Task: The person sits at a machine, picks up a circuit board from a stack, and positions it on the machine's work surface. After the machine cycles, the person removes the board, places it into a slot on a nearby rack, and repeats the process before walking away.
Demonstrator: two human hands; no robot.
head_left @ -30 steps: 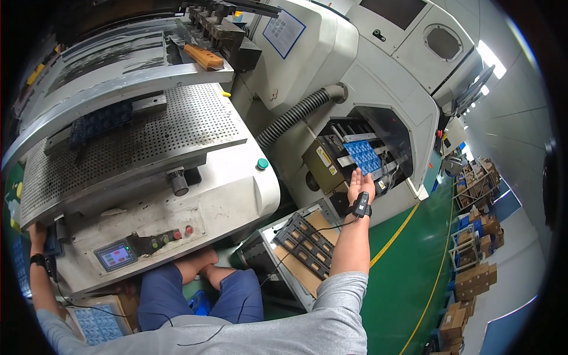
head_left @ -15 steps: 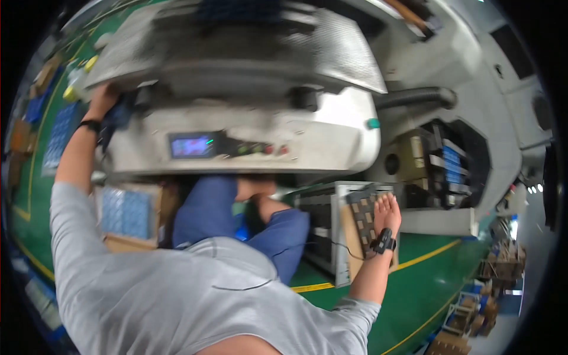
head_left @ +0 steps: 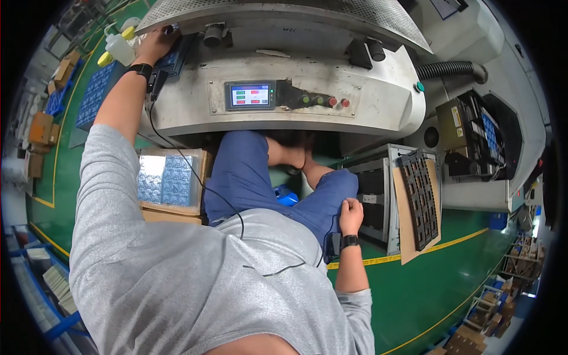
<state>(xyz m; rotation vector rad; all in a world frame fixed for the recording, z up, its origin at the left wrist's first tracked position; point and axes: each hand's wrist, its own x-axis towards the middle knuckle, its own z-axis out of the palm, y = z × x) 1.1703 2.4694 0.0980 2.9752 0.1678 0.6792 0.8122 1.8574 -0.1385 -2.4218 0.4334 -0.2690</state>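
Observation:
My left hand [head_left: 156, 46] is at the far left end of the white machine [head_left: 195, 139], beside a dark-framed blue tray [head_left: 173, 59]. Its fingers are curled around a small dark item [head_left: 170, 29] that I cannot make out. Down beside my right thigh, my right hand [head_left: 351, 219] is loosely closed, with nothing visible in it. Wristbands circle both wrists. To the right of that hand, a long black slotted tray [head_left: 419, 198] leans on a brown cardboard sheet [head_left: 406, 236] atop a metal rack [head_left: 393, 177].
A touch screen [head_left: 250, 95] and push buttons [head_left: 333, 101] sit on the machine's front. A perforated metal cover [head_left: 343, 13] hangs above. At lower left stands a box of wrapped blue trays [head_left: 176, 180]. A black corrugated hose [head_left: 447, 70] runs off right; bottles [head_left: 120, 48] stand far left.
My right hand has moved left from above the black tray to beside my thigh, its fingers curling. My left hand stays at the machine's left end. The view has shifted and sharpened.

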